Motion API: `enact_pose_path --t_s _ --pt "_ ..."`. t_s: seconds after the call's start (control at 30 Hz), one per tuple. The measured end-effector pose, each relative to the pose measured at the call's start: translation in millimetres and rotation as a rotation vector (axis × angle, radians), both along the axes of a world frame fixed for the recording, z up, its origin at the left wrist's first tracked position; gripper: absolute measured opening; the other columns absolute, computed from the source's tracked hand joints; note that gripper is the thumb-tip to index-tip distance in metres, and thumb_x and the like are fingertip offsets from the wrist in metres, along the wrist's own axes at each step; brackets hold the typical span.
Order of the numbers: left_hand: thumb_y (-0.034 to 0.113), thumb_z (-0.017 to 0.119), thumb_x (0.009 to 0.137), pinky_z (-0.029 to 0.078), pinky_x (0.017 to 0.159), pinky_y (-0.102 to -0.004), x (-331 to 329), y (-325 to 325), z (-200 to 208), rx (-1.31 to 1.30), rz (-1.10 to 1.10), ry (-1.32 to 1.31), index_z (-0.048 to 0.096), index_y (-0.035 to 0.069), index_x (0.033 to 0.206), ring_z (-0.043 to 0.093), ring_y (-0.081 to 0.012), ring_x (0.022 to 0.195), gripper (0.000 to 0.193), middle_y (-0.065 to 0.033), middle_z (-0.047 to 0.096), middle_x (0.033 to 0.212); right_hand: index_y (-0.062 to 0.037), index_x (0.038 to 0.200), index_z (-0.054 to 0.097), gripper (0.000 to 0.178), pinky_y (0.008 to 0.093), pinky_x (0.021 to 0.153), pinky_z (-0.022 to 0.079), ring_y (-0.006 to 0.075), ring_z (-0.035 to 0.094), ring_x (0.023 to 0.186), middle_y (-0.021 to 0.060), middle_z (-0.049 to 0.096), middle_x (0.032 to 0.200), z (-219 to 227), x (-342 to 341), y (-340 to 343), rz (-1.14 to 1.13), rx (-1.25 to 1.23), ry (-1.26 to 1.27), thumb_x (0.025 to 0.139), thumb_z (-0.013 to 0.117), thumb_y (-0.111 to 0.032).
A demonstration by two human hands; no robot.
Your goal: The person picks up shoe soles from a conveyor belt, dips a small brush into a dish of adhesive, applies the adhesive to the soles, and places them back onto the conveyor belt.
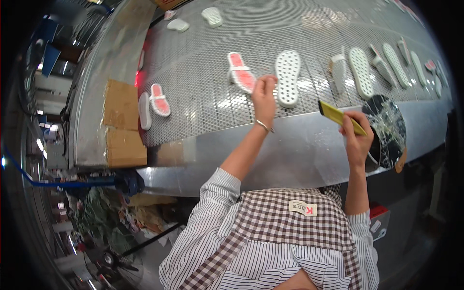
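Note:
My left hand (264,99) reaches over the perforated metal surface with its fingers curled together, between a white sandal with a red-pink footbed (241,72) and a white sole with holes (288,77). Its fingers overlap the near end of the sandal; whether they pinch anything is hidden. My right hand (356,137) is closed around a yellow flat tool with a dark tip (333,113), which points left and away from me over the smooth metal ledge (295,150). Beside that hand sits a round black container (391,133) streaked with pale, stringy residue.
More sandals and soles (361,72) lie in a row at the right. Another pair (159,100) is at the left, and several pieces (211,17) lie farther back. A cardboard piece (121,121) covers the left side rail. A fan (110,261) stands low at the left.

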State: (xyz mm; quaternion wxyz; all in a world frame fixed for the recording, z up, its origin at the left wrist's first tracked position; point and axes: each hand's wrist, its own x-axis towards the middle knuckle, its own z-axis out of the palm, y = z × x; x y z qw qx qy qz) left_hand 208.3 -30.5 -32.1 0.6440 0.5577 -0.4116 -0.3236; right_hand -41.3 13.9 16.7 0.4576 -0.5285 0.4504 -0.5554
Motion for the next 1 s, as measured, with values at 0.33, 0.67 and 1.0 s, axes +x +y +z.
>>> enact_pose_path --t_s 0.33,0.67,1.0 --pt "0.039 0.028 0.102 0.038 0.083 -0.0378 -21.5 93.6 194.6 -0.968 -1.139 0.486 0.049 0.009 0.076 0.062 -0.0236 0.080 0.045 -0.0205 0.061 0.094 -0.0008 0.099 0.061 0.010 0.0188 0.055 0.043 0.0067 0.055 0.061 0.0025 0.060 0.083 -17.0 32.9 33.9 0.110 0.182 -0.084 0.091 0.061 -0.007" --pt "0.059 0.038 0.085 0.036 0.090 -0.0354 -63.1 117.9 230.6 -1.007 -1.500 0.822 0.050 0.009 0.087 0.061 -0.0216 0.079 0.052 -0.0156 0.061 0.090 -0.0013 0.099 0.062 0.010 0.0188 0.055 0.043 0.0064 0.056 0.062 0.0021 0.061 0.082 -12.2 45.2 39.7 0.118 0.154 -0.093 0.091 0.062 -0.007" --pt "0.050 0.042 0.085 0.038 0.089 -0.0349 -61.8 128.6 226.1 -0.967 -1.506 0.901 0.049 0.009 0.091 0.060 -0.0210 0.082 0.042 -0.0139 0.060 0.091 -0.0023 0.099 0.062 0.009 0.0181 0.055 0.043 0.0058 0.055 0.062 0.0018 0.061 0.084 -8.5 58.7 47.6 0.123 0.165 -0.120 0.090 0.062 -0.006"
